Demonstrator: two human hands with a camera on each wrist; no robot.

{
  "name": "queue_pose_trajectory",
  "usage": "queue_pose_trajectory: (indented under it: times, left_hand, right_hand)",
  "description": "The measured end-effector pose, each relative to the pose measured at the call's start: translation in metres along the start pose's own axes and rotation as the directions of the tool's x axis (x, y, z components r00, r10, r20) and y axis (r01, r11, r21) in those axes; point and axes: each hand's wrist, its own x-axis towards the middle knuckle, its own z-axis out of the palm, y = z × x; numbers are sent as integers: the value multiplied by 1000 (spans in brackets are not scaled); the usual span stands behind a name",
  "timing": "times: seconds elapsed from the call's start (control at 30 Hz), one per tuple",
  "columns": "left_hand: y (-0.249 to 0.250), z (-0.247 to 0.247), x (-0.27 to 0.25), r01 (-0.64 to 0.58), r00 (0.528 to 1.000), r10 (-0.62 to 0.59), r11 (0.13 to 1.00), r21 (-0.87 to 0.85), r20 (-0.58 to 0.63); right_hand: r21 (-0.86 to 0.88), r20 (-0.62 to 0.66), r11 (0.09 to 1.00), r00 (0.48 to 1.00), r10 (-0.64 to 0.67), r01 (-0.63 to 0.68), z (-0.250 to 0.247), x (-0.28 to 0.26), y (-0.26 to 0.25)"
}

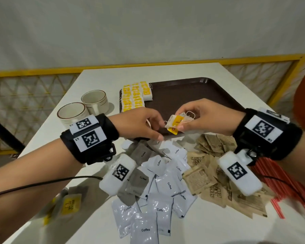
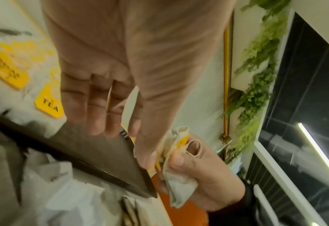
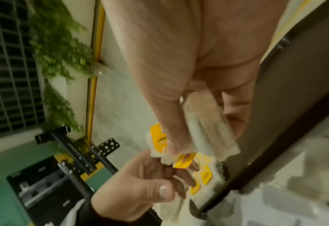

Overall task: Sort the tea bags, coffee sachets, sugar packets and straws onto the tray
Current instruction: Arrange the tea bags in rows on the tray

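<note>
Above the near edge of the dark brown tray point(image 1: 192, 92) my two hands meet around a small bunch of tea bags point(image 1: 174, 123) with yellow tags and loose strings. My right hand point(image 1: 192, 118) pinches the bunch point(image 3: 213, 134) between thumb and fingers. My left hand point(image 1: 153, 127) pinches its lower end, fingers curled. Rows of tea bags point(image 1: 136, 95) lie on the tray's left part. White coffee sachets point(image 1: 162, 187), brown sugar packets point(image 1: 209, 173) and red straws point(image 1: 280, 187) lie on the table in front of the tray.
Two beige cups point(image 1: 95, 99) stand left of the tray. A few loose tea bags point(image 1: 69, 205) lie near the table's front left. A yellow railing point(image 1: 42, 73) runs behind the white table point(image 1: 218, 226). The tray's middle and right parts are bare.
</note>
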Motion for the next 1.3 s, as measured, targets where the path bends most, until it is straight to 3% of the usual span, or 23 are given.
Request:
queue_pose_trajectory:
  times: [0.13,0.27,0.43,0.53,0.63,0.77,1.03,1.13,1.3]
  left_hand:
    - [10,7,-3,-47,999,43,926,-374,-19]
    - [15,11,-7,-84,974,-68,780,-620,-217]
    - [11,32,-8,-121,943,-197,552,-825,-270]
    - [6,41,-8,-166,934,-217,438,-883,-283]
    - [1,43,-10,-202,915,-238,429,-880,-326]
    - [-9,42,-12,-227,872,-279,496,-838,-402]
    - [-14,39,-13,-236,889,-265,437,-868,-375]
    - [-13,40,-11,-248,870,-294,432,-867,-396]
    - [-11,43,-9,-286,841,-329,402,-870,-429]
  right_hand:
    - [259,-29,966,1000,-11,18,8,-2,-2]
    - [525,-144,848,990,3,74,18,6,0]
    - [600,-196,796,980,45,83,33,12,1]
    - [544,-189,835,982,23,85,44,12,6]
    - [508,-196,860,978,70,40,50,9,9]
    - [441,-321,896,926,201,-42,48,4,15]
    - [511,-201,860,973,113,5,47,-4,15]
    - [519,-232,854,969,86,49,46,-5,12]
    - [540,-174,841,983,66,39,49,-5,10]
